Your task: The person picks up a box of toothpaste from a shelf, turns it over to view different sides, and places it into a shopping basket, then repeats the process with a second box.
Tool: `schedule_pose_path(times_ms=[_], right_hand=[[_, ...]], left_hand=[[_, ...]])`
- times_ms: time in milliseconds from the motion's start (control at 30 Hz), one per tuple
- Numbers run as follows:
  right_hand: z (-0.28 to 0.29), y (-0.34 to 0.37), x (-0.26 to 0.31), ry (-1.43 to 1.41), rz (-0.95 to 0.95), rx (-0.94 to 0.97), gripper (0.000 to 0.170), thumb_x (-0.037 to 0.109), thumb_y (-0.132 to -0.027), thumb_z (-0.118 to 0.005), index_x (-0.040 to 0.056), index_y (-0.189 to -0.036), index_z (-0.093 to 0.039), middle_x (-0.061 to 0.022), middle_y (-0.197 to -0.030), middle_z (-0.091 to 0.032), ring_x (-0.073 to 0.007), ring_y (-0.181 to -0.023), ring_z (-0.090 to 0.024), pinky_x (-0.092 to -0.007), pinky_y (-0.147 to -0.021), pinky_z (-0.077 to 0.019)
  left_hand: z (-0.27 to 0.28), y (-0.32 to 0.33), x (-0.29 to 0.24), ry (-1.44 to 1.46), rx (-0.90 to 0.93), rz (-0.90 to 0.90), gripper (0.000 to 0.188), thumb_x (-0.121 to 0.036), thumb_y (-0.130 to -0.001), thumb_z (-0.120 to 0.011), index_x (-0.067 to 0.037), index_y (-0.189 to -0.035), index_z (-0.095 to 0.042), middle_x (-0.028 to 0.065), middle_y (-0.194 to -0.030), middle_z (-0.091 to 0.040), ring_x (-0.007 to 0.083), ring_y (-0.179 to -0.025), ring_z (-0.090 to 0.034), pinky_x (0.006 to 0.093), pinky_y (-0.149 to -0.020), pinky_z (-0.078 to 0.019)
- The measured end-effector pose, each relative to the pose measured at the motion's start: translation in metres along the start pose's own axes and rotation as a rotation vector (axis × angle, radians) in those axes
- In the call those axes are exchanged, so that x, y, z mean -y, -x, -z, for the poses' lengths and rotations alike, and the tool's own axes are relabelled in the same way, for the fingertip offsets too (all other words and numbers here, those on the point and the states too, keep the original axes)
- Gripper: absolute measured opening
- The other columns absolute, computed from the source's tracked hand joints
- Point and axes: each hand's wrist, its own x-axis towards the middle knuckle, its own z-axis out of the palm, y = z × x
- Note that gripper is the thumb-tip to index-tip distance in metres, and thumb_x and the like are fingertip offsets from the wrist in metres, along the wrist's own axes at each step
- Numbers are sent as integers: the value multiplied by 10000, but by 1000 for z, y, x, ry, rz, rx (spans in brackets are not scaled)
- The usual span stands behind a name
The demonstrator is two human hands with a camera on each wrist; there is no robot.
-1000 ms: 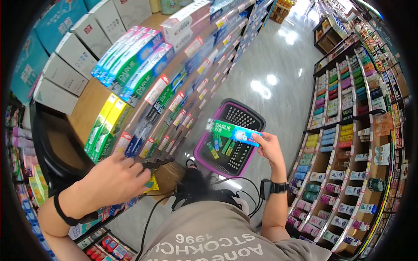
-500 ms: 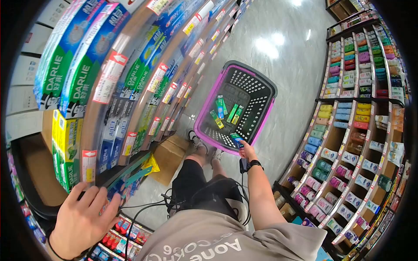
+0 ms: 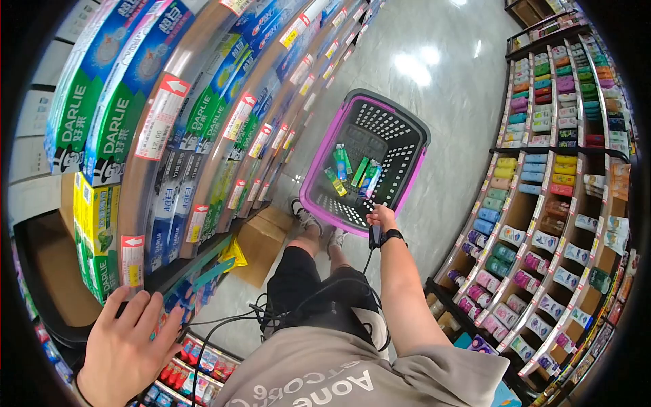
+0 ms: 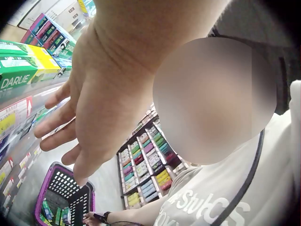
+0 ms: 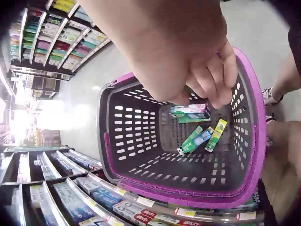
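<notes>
Basket [image 5: 188,199] was on the floor [image 3: 449,176]: purple rim, dark perforated walls. Using it as reference, sides as in head view.

Right hand [image 3: 382,216] was over the basket's near edge, grip loosely bent, nothing pinched. Black wristband [image 3: 392,235] just behind it. Blue-and-white box [image 3: 370,180] was inside the basket, just past those fingers; couldn't tell if they touched it.

Other cartons in the basket: green Darlie box [image 5: 189,141] with a blue box [image 5: 202,137] just beside it, toward the left wall; yellow-and-green box [image 5: 216,135] nearer the person.

Left hand [image 3: 129,349] was well left of the basket and nearer the person, grip spread, holding nothing. Closest stock to it: yellow-and-green Darlie cartons [image 3: 95,230] on the shelf left of the basket. Contact with shelf edge: couldn't tell.

Larger blue-and-green Darlie cartons [image 3: 122,102] stood farther along, also left of basket. Cardboard box [image 3: 260,245] was on the floor, left of the basket and nearer the person. Rack [image 3: 542,203] of colored packs stood right of basket.
</notes>
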Motion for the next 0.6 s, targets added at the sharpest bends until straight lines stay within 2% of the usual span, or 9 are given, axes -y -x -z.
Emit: schedule_pose_path(times_ms=[67, 200, 333, 367, 400, 533, 567, 600], right_hand=[[0, 16, 6, 36, 22, 26, 390, 248, -983, -608, -104, -1149, -606, -266, -907, -748, -353, -720, -743, -446, -636, -612], [0, 52, 41, 181, 68, 35, 352, 278, -989, -628, -23, -1169, -657, -185, -884, -759, -274, -669, -724, -399, -606, -589], [3, 82, 98, 266, 217, 73, 342, 279, -1002, -645, 21, -1223, -682, -134, -874, -759, -208, -639, -703, -364, -589, -571], [4, 90, 121, 261, 262, 106, 359, 267, -1013, -644, 14, -1266, -678, -128, -885, -758, -194, -628, -696, -352, -583, -566], [1, 108, 147, 273, 312, 109, 276, 272, -1029, -631, 59, -1189, -704, -104, -908, -758, -176, -674, -708, -332, -616, -582], [-33, 181, 264, 289, 622, 140, 244, 252, -1023, -649, 36, -1115, -712, -88, -840, -750, -151, -588, -690, -280, -512, -546], [-46, 200, 292, 308, 737, 123, 234, 239, -1026, -649, 22, -1088, -712, -89, -821, -747, -160, -573, -685, -285, -498, -540], [-58, 217, 316, 339, 955, 118, 281, 249, -1017, -665, -21, -1071, -718, -94, -797, -740, -163, -634, -699, -298, -545, -544]], left_hand=[[-4, 1, 0, 25, -23, 0, 540, -294, -753, -836, -53, -1213, -687, 157, -1199, -675, 336, -1155, -630, 517, -1101, -451], [-3, 9, 2, -5, -81, -47, 488, -300, -793, -816, -53, -1188, -671, 132, -1134, -674, 295, -1085, -640, 467, -1091, -457], [-11, 21, 6, -67, -113, -94, 379, -307, -856, -758, -70, -1141, -679, 77, -1033, -672, 228, -1023, -644, 411, -976, -489], [-12, 24, 6, -132, -152, -121, 300, -313, -890, -719, -86, -1084, -681, 40, -959, -677, 210, -959, -657, 378, -897, -486], [-19, 28, 7, -162, -172, -142, 277, -316, -899, -712, -92, -1059, -684, 35, -944, -684, 211, -945, -664, 372, -887, -484], [-43, 37, 16, -210, -235, -196, 216, -321, -937, -674, -109, -966, -702, 17, -877, -705, 215, -895, -695, 355, -837, -472], [-49, 37, 17, -202, -251, -191, 216, -331, -954, -662, -123, -935, -718, 29, -894, -727, 215, -907, -704, 357, -835, -473], [-54, 38, 19, -208, -271, -190, 222, -340, -956, -663, -128, -933, -724, 30, -900, -735, 218, -900, -707, 360, -834, -474]])
